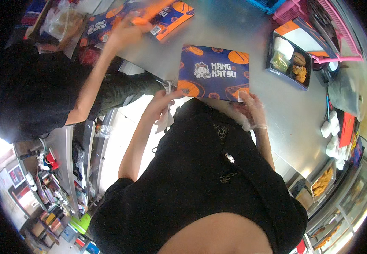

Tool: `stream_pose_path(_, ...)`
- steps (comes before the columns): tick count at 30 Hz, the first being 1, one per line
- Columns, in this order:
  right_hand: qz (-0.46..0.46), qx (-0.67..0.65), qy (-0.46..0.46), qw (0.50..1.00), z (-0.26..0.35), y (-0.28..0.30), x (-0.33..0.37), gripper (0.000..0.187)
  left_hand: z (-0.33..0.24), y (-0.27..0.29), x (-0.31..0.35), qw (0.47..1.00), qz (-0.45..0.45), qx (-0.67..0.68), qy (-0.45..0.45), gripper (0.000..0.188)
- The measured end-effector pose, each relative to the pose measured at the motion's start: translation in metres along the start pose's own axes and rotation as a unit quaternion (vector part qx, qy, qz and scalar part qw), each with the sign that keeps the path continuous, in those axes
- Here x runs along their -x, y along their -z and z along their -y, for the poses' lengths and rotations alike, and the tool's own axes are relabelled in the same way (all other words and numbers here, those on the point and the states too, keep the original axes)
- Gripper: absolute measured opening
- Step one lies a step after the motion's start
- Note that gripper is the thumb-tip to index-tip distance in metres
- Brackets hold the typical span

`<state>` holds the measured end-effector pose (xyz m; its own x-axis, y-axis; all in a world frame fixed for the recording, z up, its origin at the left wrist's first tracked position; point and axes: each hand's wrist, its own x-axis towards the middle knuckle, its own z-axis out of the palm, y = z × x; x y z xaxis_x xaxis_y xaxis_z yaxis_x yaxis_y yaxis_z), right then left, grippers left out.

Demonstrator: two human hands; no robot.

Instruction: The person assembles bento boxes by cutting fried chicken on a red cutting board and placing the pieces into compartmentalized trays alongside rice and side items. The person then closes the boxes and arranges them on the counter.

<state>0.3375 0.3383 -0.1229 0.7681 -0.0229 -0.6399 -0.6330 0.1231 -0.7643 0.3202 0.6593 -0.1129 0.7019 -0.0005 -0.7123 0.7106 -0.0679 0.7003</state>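
A purple and orange cardboard food box (213, 71) with its lid closed lies flat at the near edge of the metal counter. My left hand (163, 105) is closed at its near left corner, the fingers against the edge. Something white and thin, perhaps paper or a plastic glove, hangs below that hand. At the near right corner, my right hand (252, 111), in a clear plastic glove, grips the box with the thumb on top. Its other fingers are partly hidden beneath the box.
On the right stands an open box (288, 61) with rice, greens and fried pieces, beside a pink basket (319, 25). At the left, a co-worker's hand (130, 34) reaches over more printed boxes (173, 23). A tray of fried food (322, 183) sits lower right.
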Motion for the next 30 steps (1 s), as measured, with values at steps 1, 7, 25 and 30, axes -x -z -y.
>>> stream_pose_path(1,-0.002,-0.025,0.000,1.000,-0.001,-0.002,-0.001,0.064,0.002,0.000,-0.002,1.000,0.010,0.005,-0.008,0.061)
stream_pose_path(7,0.016,-0.129,0.049,0.990,0.003,-0.027,-0.027,0.059,-0.001,0.007,-0.030,0.995,-0.044,0.084,-0.012,0.074)
stream_pose_path(25,-0.066,0.168,0.107,0.978,0.014,-0.035,-0.037,0.048,-0.030,0.014,-0.018,0.997,-0.008,0.074,-0.022,0.054)
stream_pose_path(30,-0.053,0.148,0.081,0.984,0.007,-0.028,-0.043,0.047,-0.029,0.006,-0.012,0.994,-0.077,0.072,-0.040,0.057)
